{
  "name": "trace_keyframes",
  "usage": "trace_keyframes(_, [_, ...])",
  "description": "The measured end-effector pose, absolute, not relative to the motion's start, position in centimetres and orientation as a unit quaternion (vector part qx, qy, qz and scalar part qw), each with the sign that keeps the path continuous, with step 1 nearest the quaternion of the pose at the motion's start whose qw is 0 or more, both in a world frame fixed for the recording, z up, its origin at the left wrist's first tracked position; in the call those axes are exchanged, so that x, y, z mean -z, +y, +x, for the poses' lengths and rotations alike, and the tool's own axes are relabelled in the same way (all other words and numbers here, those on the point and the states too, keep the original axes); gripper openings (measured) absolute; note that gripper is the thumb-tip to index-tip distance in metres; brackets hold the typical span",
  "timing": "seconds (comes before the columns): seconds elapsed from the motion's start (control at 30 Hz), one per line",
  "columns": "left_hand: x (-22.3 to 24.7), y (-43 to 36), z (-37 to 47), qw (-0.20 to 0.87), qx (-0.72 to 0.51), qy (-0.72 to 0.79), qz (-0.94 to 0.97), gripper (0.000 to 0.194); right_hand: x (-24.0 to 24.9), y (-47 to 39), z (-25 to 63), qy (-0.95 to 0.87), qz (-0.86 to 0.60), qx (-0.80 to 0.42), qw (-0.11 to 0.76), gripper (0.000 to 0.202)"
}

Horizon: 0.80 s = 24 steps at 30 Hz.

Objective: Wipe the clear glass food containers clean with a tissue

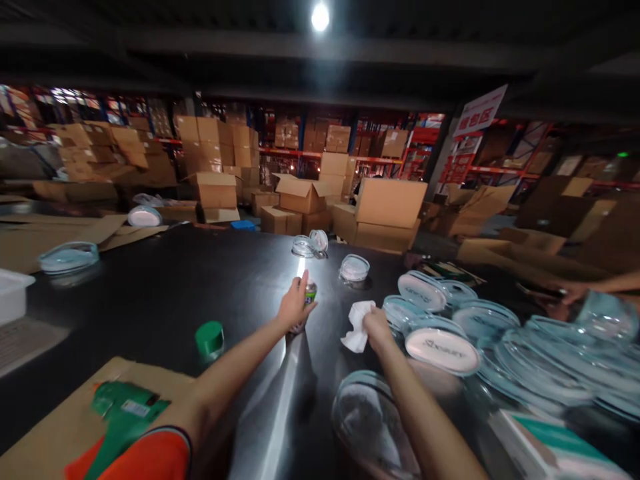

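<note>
My left hand (294,307) is around a small can (311,292) with a green label, standing on the black table (165,293). Its forefinger points up and its thumb lies across the can's near side; the remaining fingers are partly hidden. A crumpled white tissue (357,327) is pinched in my right hand (379,327), just left of several clear oval cases (443,351) with pale blue rims. Below that hand, a larger clear case (367,420) sits partly behind my right forearm. A green-capped jar (209,339) stands left of my left forearm.
A green glue gun (125,407) lies on cardboard (55,437) at lower left. More clear cases (355,267) sit toward the far edge. At right, another person's hand (575,292) is near a clear case. A white-and-green box (555,447) lies lower right; cardboard boxes (390,203) stand beyond.
</note>
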<state>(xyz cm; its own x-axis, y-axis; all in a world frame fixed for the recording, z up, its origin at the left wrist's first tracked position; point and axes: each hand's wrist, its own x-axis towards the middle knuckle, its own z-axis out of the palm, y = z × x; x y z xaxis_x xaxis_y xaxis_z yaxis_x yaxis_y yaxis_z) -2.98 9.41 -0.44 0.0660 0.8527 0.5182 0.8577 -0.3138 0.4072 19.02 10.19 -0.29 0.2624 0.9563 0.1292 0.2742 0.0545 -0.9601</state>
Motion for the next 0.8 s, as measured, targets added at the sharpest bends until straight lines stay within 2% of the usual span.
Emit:
trace_keyframes(0.17, [1.5, 10.0, -6.2, -0.018, 0.435, -0.587, -0.682, 0.092, 0.0, 7.2, 24.4, -0.603, -0.646, -0.152, 0.441, 0.029])
trace_keyframes(0.3, [1.3, 8.9, -6.9, -0.027, 0.486, -0.569, -0.663, 0.101, -0.3, 2.4, 27.9, -0.679, -0.615, -0.009, 0.401, 0.020])
trace_keyframes(0.4, [2.4, 5.2, -4.8, -0.042, 0.515, -0.545, -0.660, 0.098, 0.6, -2.2, 28.8, -0.736, -0.564, 0.074, 0.368, 0.013])
trace_keyframes(0.47, [3.9, 1.7, -2.3, -0.092, 0.490, -0.490, -0.715, 0.102, 1.7, -4.9, 28.4, -0.776, -0.526, 0.101, 0.334, 0.018])
trace_keyframes(0.57, [6.4, -2.8, 1.6, -0.201, 0.427, -0.396, -0.788, 0.126, 3.3, -7.3, 27.0, -0.827, -0.477, 0.112, 0.277, 0.027])
trace_keyframes(0.63, [7.7, -4.3, 3.4, -0.317, 0.380, -0.357, -0.792, 0.135, 4.0, -7.8, 26.1, -0.847, -0.457, 0.111, 0.247, 0.033])
trace_keyframes(0.7, [8.5, -4.6, 4.5, -0.395, 0.353, -0.336, -0.779, 0.133, 4.2, -7.7, 25.5, -0.859, -0.446, 0.104, 0.228, 0.036])
trace_keyframes(0.8, [9.0, -4.0, 5.2, -0.432, 0.352, -0.326, -0.764, 0.127, 4.1, -7.2, 25.0, -0.873, -0.433, 0.085, 0.208, 0.032])
